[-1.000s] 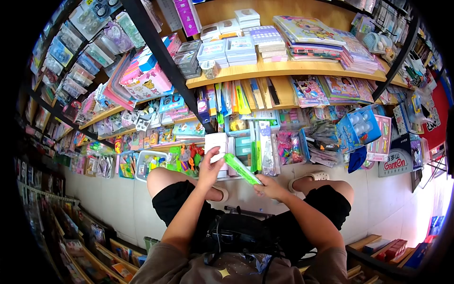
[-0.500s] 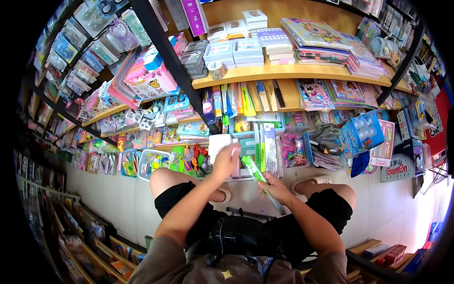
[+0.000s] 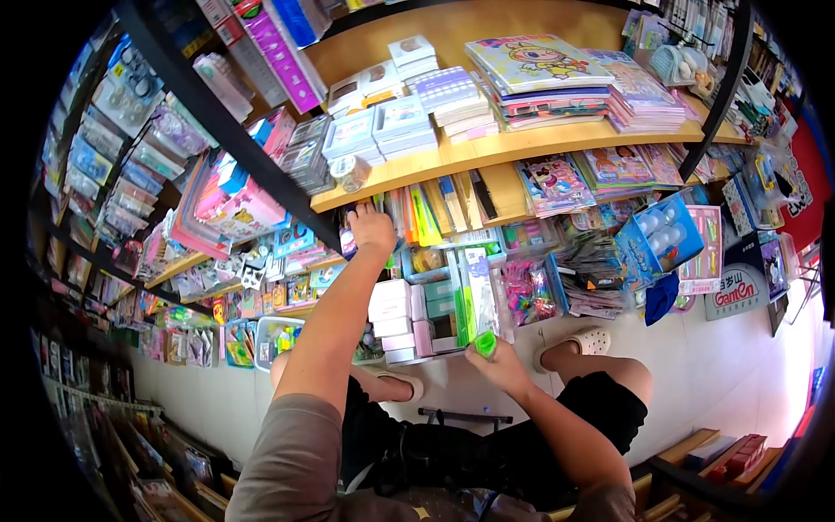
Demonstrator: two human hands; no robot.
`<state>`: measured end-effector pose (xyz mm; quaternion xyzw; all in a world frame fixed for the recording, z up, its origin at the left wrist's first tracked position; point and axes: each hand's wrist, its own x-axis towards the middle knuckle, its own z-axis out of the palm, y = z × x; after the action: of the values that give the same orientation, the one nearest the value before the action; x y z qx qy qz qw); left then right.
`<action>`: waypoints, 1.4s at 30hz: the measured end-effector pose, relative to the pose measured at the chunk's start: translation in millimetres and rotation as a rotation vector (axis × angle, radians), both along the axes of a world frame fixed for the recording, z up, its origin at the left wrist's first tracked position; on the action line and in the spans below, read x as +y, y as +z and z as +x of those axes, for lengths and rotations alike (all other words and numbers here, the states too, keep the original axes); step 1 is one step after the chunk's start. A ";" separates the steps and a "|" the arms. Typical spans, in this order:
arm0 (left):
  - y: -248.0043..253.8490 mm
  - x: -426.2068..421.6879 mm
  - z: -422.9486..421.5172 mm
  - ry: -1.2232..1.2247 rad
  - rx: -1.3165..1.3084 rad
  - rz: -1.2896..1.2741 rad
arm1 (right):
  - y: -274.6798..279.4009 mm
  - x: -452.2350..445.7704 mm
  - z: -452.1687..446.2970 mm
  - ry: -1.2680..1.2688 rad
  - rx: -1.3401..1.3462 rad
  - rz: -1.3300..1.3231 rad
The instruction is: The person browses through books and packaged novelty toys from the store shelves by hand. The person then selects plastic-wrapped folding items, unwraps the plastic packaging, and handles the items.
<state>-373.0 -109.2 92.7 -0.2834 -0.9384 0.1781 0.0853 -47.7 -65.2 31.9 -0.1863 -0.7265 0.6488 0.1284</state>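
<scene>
My left hand (image 3: 372, 228) reaches up to the packs standing on the shelf under the wooden board, beside the black post. Its fingers bend over the purple packs at the left end of that row; what they grip, if anything, is hidden. My right hand (image 3: 500, 365) is closed round a green packet (image 3: 485, 344), above the floor and in front of the low bins. Yellow packs (image 3: 425, 217) stand just right of my left hand. White boxes (image 3: 390, 300) are stacked below it.
A black post (image 3: 230, 130) slants past my left forearm. The wooden shelf edge (image 3: 522, 139) runs above the row of packs, with stacked books (image 3: 539, 74) on it. A blue box (image 3: 659, 235) stands at the right. My knees flank a low metal stand (image 3: 465, 417).
My left hand has moved from beside the green packet up to the packs on the shelf. My right hand still holds the packet, now seen more end-on. The view has shifted.
</scene>
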 end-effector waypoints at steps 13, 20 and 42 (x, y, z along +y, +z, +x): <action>20.6 -22.1 -19.7 0.142 -0.488 0.849 | -3.7 17.5 -3.2 -0.174 -0.117 0.298; 23.0 -122.6 77.7 0.306 -1.242 1.701 | 13.8 16.6 -9.8 -0.064 0.150 0.261; -57.8 -256.4 179.8 0.289 -1.684 1.516 | 108.2 18.6 -230.3 0.417 0.159 1.086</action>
<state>-193.3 -365.6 34.8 -0.0778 -0.5873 -0.6728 -0.4431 -278.0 -46.5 140.2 0.1023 -0.9643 0.2072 0.1290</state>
